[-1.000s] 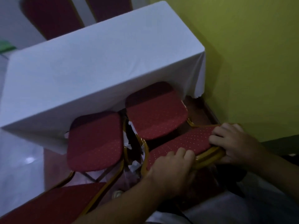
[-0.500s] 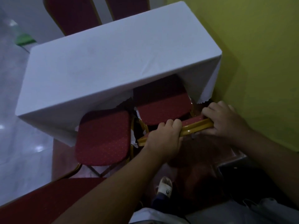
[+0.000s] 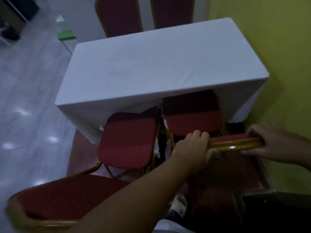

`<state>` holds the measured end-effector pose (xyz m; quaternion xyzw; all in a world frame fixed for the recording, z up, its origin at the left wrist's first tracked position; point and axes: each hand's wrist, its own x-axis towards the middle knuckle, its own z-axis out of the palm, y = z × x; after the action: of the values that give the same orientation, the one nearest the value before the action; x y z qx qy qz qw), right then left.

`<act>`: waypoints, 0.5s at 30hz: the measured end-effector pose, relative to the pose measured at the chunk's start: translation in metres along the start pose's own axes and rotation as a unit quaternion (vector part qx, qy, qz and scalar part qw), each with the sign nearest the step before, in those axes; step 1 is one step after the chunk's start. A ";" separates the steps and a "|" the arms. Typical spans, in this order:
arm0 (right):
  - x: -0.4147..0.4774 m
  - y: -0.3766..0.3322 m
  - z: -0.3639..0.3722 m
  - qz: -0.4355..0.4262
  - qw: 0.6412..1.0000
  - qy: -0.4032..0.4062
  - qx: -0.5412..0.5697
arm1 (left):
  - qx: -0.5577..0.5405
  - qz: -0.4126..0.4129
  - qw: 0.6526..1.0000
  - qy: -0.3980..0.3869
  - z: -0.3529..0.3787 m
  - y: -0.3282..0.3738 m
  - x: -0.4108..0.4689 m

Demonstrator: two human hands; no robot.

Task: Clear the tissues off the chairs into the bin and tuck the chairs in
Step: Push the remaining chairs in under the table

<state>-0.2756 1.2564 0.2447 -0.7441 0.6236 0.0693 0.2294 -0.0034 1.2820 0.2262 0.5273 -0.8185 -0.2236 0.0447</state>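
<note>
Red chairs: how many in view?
4. Two beyond the table, one near-left, pulled out, one being held, part-tucked near-right. More may be hidden.

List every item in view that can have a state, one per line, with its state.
Right chair: seat partly under the table, backrest gripped by both hands.
Left chair: seat mostly out from the table, untouched.
Left hand: closed on the backrest's top rail.
Right hand: closed on the rail's right end.
Tablecloth: draped, nothing on top.

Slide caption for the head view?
Both hands, left and right, grip the gold-framed red chair's backrest at the white-clothed table.
</note>
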 end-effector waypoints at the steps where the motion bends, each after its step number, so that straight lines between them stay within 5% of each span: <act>1: 0.002 -0.006 -0.004 0.009 1.000 -0.028 -0.008 | -0.005 -0.007 1.000 0.011 -0.008 -0.012 -0.005; 4: 0.014 -0.048 -0.006 0.003 0.996 -0.075 -0.039 | 0.000 -0.036 0.999 0.033 -0.039 -0.052 -0.021; 15: 0.028 -0.366 0.040 -0.099 0.991 0.081 0.034 | 0.097 -0.073 0.989 0.089 -0.154 -0.241 -0.171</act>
<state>0.0887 1.2912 0.2917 -0.7970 0.5655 -0.0353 0.2092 0.3230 1.3013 0.2920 0.6053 -0.7884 -0.0982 0.0492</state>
